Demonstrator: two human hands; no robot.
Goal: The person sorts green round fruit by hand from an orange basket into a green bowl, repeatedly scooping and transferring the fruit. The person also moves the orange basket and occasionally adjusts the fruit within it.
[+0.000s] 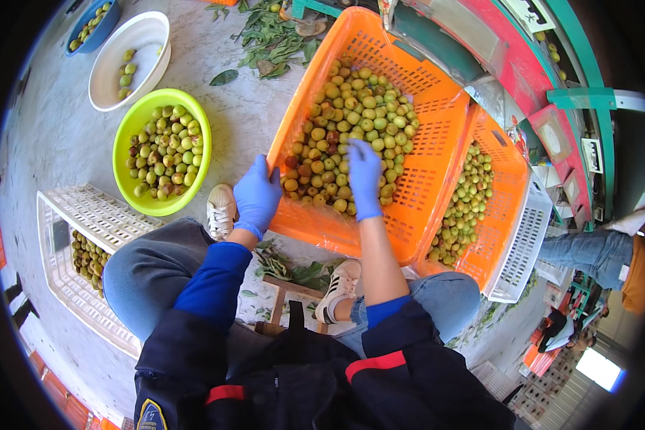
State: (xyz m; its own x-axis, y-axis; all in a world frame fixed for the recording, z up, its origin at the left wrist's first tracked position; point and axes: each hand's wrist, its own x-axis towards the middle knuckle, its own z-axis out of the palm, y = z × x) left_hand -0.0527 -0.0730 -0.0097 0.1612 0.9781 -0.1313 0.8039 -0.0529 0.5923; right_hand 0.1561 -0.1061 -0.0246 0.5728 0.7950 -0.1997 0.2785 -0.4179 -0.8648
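Both my hands wear thin blue gloves. My left hand [258,196] grips the near left rim of an orange plastic crate [432,137], its thumb over the edge. Round green fruits [355,115], jujubes by their look, lie in the crate, with a few reddish-brown ones among them. Over the fruits is my right hand [363,172], its fingertips bent down at them; whether it pinches one cannot be told. Clear plastic film lines the crate. To the left on the floor, a lime-green basin [206,156] holds similar fruits, many with brown patches.
A white basin [99,80] and a blue basin [110,21] with fruits stand beyond the lime-green one. White crates [99,215] [521,242] flank me. A second orange crate [508,188] of fruits is at right, beside green and red machinery [556,97]. Leaves [274,43] litter the floor. A person's leg [586,252] shows at right.
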